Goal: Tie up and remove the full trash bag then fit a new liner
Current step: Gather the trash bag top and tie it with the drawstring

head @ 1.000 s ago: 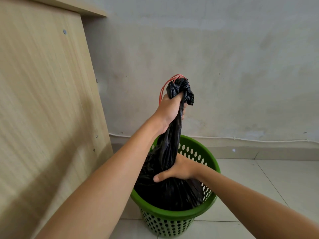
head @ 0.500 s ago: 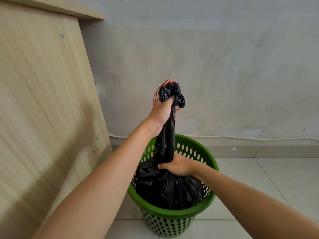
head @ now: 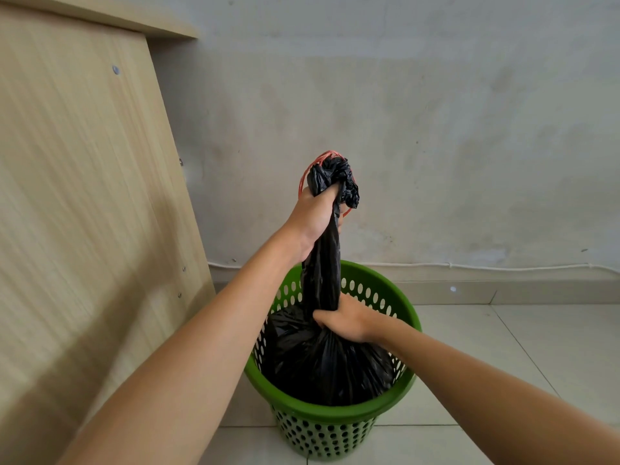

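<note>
2 hands grip crinkled black bag [head: 322,360] inside perforated green bin [head: 339,417].

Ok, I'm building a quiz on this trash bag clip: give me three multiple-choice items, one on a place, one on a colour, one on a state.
1. Where is the bulk of the trash bag?
A. inside the bin
B. on the floor beside the bin
C. on top of the wooden panel

2. What colour is the bin?
A. blue
B. green
C. white

3. What is the left hand doing?
A. hanging open at the side
B. resting flat on the bin's rim
C. gripping the bag's gathered top

Answers:
1 A, the bag's full body sits within the perforated wall, while the right hand grips the neck just above it.
2 B, rim and wall are green.
3 C, its fingers curl round the bunched top, held high above the bin, with a red drawstring looping out.
</note>
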